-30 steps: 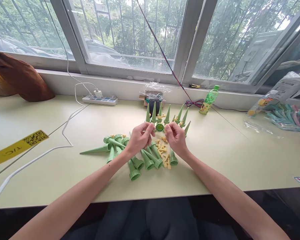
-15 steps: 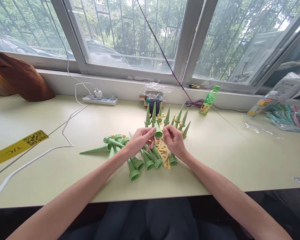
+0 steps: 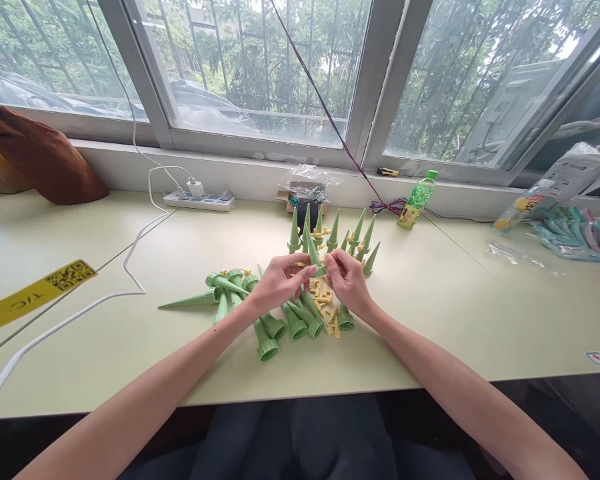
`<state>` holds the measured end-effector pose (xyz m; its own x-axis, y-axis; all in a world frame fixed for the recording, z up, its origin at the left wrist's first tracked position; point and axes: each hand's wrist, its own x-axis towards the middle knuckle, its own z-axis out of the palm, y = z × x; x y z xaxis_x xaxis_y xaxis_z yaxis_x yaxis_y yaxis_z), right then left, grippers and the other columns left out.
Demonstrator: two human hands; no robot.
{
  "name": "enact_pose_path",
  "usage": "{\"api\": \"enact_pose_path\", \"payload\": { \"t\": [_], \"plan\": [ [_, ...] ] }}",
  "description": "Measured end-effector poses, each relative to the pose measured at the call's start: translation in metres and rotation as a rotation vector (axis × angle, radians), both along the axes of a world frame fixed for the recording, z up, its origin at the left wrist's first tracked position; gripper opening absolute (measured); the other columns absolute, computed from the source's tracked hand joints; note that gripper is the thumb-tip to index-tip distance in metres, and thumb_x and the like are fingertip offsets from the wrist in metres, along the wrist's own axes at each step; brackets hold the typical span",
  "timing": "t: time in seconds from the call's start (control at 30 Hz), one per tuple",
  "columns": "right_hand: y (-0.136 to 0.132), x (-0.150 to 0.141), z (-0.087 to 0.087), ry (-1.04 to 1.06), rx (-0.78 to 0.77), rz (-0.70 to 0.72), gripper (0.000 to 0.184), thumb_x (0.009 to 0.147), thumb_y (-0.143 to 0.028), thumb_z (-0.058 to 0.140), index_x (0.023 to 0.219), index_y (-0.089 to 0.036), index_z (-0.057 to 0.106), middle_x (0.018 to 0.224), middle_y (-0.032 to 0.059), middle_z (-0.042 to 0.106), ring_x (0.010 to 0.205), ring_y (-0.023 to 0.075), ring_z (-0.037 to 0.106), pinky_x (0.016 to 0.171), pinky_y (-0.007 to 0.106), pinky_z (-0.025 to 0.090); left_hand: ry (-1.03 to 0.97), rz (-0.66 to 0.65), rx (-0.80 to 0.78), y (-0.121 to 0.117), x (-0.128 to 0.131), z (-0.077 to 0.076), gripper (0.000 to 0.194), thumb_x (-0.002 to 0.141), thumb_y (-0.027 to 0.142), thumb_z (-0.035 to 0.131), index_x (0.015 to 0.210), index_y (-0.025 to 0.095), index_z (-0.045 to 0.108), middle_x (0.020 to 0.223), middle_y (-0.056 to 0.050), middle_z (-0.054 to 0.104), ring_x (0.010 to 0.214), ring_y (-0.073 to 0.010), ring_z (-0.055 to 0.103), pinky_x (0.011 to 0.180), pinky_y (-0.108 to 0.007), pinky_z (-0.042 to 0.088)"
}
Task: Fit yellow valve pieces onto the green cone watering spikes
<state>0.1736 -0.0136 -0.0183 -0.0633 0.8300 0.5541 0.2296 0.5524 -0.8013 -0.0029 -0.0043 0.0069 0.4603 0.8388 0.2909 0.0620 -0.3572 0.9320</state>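
Note:
A green plastic watering spike is in my left hand, point up and tilted slightly left, with the fingers closed round its wide end. My right hand pinches at the side of that end, a small yellow valve mostly hidden by its fingertips. Below the hands lies a pile of small yellow valves. Loose green spikes lie to the left and in front, their threaded sockets showing. Behind the hands, several green spikes stand upright on their wide ends, with yellow valves fitted to their sides.
A small opened box with clear wrap is at the back. A green drink bottle and a bundle of wire stand right of it. A power strip lies back left, its white cable crossing the table. Bagged items lie far right.
The held spike has turned from its open socket facing me to its point standing up. Both hands stay in nearly the same place.

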Motion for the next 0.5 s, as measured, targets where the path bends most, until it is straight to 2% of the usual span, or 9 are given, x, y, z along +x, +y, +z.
{"api": "enact_pose_path", "payload": {
  "t": [0.2,0.33,0.4,0.5],
  "plan": [
    [-0.0008,0.0002,0.0037,-0.005,0.012,-0.005,0.035,0.096,-0.045,0.047,0.072,-0.021,0.042,0.058,-0.0050,0.036,0.051,0.0092,0.034,0.048,0.023,0.030,0.015,0.017,0.047,-0.0023,0.0016,0.0011,0.030,0.085,0.042,0.064,0.084,0.011,0.063,0.061,-0.001,0.058,0.050,-0.0113,0.056,0.037,-0.019,0.045],
    [-0.0015,0.0006,0.0046,-0.019,0.011,-0.015,0.036,0.096,-0.045,0.048,0.071,-0.020,0.042,0.058,-0.0049,0.036,0.051,0.0091,0.034,0.048,0.023,0.029,0.025,0.033,0.071,-0.0025,0.0022,0.0008,0.028,0.085,0.039,0.065,0.092,0.011,0.064,0.063,-0.001,0.057,0.049,-0.0104,0.054,0.037,-0.019,0.044],
    [-0.0016,0.0006,0.0043,-0.017,0.006,-0.016,0.036,0.096,-0.045,0.048,0.071,-0.021,0.042,0.058,-0.0049,0.037,0.051,0.0091,0.034,0.048,0.023,0.029,0.030,0.058,0.142,-0.0018,0.0026,-0.0003,0.026,0.085,0.037,0.066,0.091,0.012,0.064,0.069,-0.001,0.056,0.052,-0.0101,0.056,0.040,-0.019,0.047],
    [-0.0013,0.0000,0.0031,-0.004,-0.007,-0.006,0.036,0.096,-0.045,0.048,0.070,-0.021,0.041,0.057,-0.0051,0.036,0.050,0.0090,0.033,0.048,0.024,0.029,0.068,0.101,0.343,0.0001,0.0029,-0.0034,0.021,0.087,0.034,0.064,0.083,0.013,0.063,0.077,-0.002,0.055,0.060,-0.0098,0.057,0.049,-0.019,0.052]
  ]
}}
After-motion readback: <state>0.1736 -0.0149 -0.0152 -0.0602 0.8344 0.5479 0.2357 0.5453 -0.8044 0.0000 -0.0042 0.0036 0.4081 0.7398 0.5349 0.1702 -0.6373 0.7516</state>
